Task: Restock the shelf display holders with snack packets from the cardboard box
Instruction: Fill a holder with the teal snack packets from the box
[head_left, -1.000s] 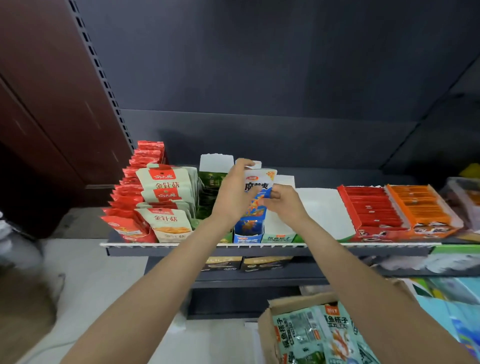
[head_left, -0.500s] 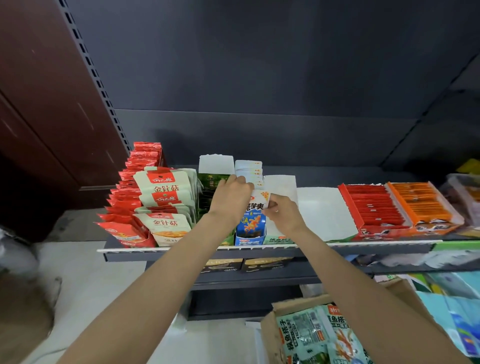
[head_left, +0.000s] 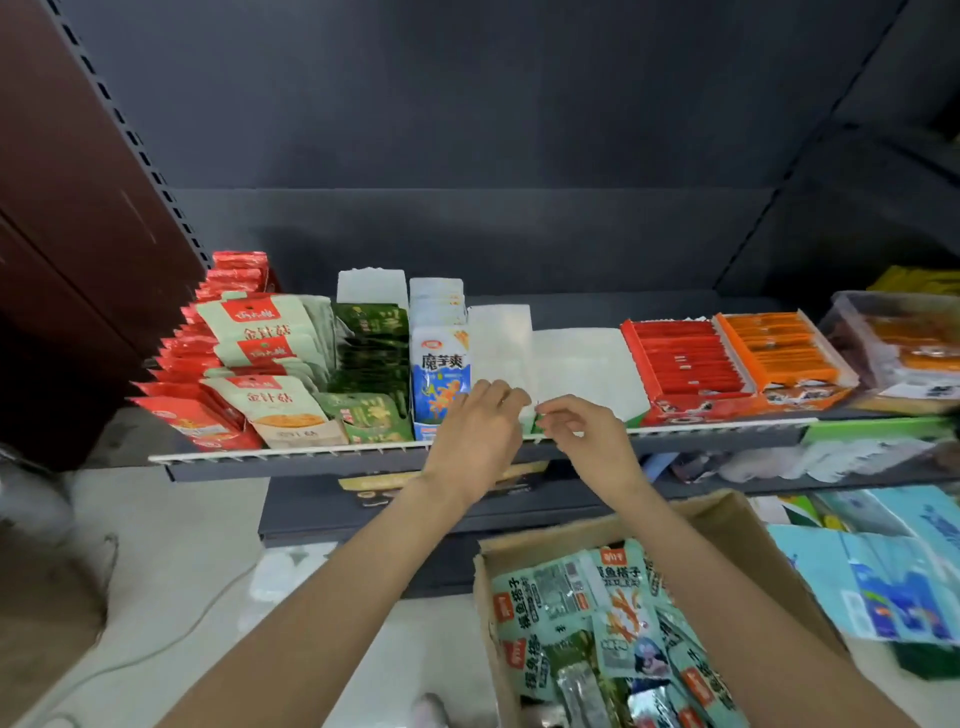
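Shelf (head_left: 291, 457) ran across the frame, holders in a row on it. Cardboard box (head_left: 737, 525) sat below right, open and packed with green snack packets (head_left: 566, 597). Red packets (head_left: 182, 415) and beige ones (head_left: 270, 400) filled the far left, dark green holder (head_left: 371, 353) beside them. Blue-white holder (head_left: 440, 374) looked full, front packet upright. White holder (head_left: 501, 343) just right of it showed only bare walls, so likely the one to fill.

Left hand (head_left: 480, 436) hung at the shelf lip in front of the white holder, fingers loosely curled, nothing held. Right hand (head_left: 584, 441) was just beside it, thumb and forefinger near a small green edge (head_left: 539, 420) at the holder's front; can't tell if it pinched that or just touched.

Judgement: hands were between loads. To do this well: grab a small stack from the box, all faces forward, same way up. Slide it in from the front while one hand steadies the holder wall. Don't nudge the blue-white row sideways.
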